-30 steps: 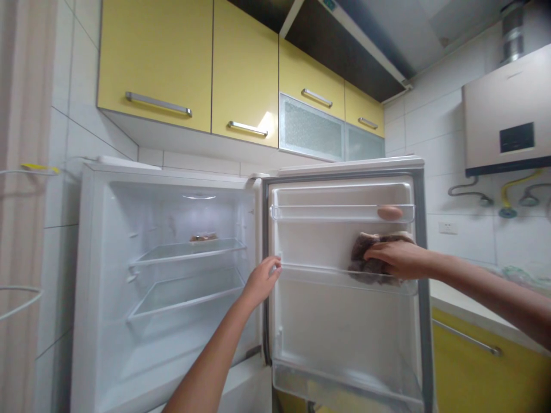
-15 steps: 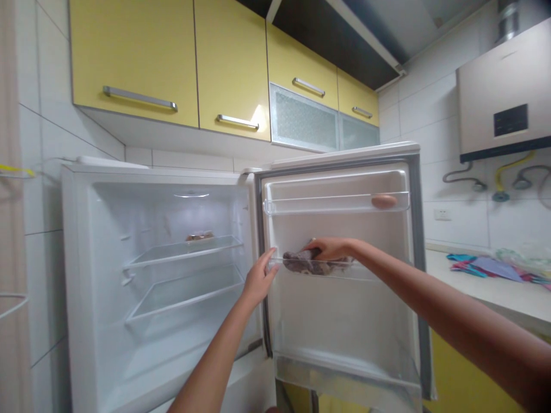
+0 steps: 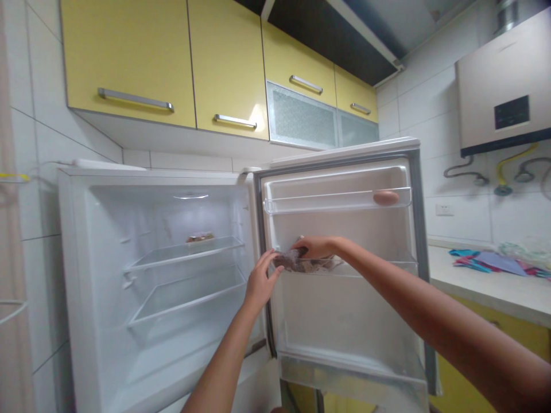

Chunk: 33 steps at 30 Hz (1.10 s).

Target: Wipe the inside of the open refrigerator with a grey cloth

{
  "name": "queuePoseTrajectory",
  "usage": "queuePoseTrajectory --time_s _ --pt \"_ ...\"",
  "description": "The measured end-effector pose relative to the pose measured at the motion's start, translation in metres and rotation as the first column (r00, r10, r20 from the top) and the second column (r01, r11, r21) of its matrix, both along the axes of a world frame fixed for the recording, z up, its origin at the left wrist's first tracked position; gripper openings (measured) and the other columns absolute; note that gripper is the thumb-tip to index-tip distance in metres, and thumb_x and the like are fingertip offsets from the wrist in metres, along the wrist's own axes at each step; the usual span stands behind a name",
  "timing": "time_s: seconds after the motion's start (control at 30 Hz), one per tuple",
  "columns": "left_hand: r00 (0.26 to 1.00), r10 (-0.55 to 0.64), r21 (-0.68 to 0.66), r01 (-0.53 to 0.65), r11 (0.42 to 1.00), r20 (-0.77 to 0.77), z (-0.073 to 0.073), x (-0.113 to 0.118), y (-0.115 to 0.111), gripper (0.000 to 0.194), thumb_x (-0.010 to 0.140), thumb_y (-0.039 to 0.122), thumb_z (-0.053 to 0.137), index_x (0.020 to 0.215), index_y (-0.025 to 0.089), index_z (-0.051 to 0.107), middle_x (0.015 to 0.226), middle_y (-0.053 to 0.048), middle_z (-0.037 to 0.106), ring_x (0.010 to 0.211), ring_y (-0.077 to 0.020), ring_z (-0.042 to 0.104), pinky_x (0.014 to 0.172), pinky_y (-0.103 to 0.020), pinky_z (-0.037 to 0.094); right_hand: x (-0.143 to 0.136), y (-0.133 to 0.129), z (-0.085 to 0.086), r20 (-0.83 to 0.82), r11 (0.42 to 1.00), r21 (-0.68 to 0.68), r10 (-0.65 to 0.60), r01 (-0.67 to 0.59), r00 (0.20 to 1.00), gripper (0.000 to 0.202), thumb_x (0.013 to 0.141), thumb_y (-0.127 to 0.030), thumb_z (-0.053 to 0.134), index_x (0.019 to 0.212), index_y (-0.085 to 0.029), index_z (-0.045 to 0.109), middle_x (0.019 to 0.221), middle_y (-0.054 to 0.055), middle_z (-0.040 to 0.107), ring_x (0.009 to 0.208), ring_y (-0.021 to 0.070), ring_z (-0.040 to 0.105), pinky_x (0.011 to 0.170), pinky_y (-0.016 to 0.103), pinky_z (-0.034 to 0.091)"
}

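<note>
A dark brown-grey cloth (image 3: 297, 263) lies bunched in the clear middle shelf (image 3: 374, 267) of the open refrigerator door (image 3: 344, 321). My right hand (image 3: 321, 247) reaches over the shelf rim and is closed on the cloth, pressing it towards the shelf's left end. At that left end is my left hand (image 3: 260, 281), thumb and fingers apart. Its fingertips are beside the cloth's end; whether they touch the cloth or only the shelf edge, I cannot tell.
An egg (image 3: 385, 197) sits in the upper door shelf (image 3: 318, 203). Inside the refrigerator, a small package (image 3: 200, 237) rests on a glass shelf (image 3: 185, 252). Yellow cabinets (image 3: 129, 57) hang above. Coloured cloths (image 3: 501, 263) lie on the counter (image 3: 456, 275) at right, below a water heater (image 3: 503, 86).
My right hand has slid the cloth left along the door shelf. My left hand's fingers are now right beside the cloth's end. The view has shifted slightly.
</note>
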<state>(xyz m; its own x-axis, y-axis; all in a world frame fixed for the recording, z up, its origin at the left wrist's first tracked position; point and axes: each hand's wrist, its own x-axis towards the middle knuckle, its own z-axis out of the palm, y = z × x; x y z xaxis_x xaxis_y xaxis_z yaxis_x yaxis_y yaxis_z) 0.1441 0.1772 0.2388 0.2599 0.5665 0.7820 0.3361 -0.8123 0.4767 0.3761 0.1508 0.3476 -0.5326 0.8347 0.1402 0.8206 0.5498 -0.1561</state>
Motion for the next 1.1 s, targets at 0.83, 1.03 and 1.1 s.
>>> queuePoseTrajectory --time_s 0.83,1.03,1.1 --pt "1.0 0.008 -0.03 -0.008 1.0 0.007 0.003 -0.003 -0.003 0.032 0.088 0.04 0.06 0.116 0.026 0.067 0.145 -0.011 0.057 0.134 -0.0252 0.054 0.104 -0.045 0.05 0.063 -0.081 0.022 0.356 0.864 0.2 -0.504 0.462 0.787 0.041 0.071 -0.04 0.065 0.095 -0.011 0.08 0.09 0.021 0.077 0.077 0.0286 0.073 0.063 0.032 0.047" --pt "1.0 0.016 -0.008 -0.015 1.0 0.024 0.0 0.003 -0.004 0.036 0.089 0.041 0.059 0.122 0.026 0.065 0.146 -0.011 0.057 0.136 -0.0243 0.052 0.111 -0.046 0.045 0.01 -0.04 0.018 0.281 0.895 0.219 -0.44 0.389 0.853 0.043 0.076 -0.042 0.065 0.106 -0.015 0.078 0.109 0.021 0.076 0.097 0.0307 0.072 0.076 0.034 0.052" --pt "1.0 0.022 0.004 -0.022 1.0 0.023 0.0 0.005 -0.005 0.039 0.09 0.04 0.059 0.126 0.027 0.063 0.147 -0.01 0.057 0.136 -0.0237 0.052 0.113 -0.047 0.044 -0.013 -0.026 0.016 0.238 0.898 0.226 -0.427 0.378 0.872 0.042 0.078 -0.042 0.064 0.108 -0.016 0.077 0.113 0.02 0.075 0.102 0.0303 0.072 0.08 0.034 0.052"
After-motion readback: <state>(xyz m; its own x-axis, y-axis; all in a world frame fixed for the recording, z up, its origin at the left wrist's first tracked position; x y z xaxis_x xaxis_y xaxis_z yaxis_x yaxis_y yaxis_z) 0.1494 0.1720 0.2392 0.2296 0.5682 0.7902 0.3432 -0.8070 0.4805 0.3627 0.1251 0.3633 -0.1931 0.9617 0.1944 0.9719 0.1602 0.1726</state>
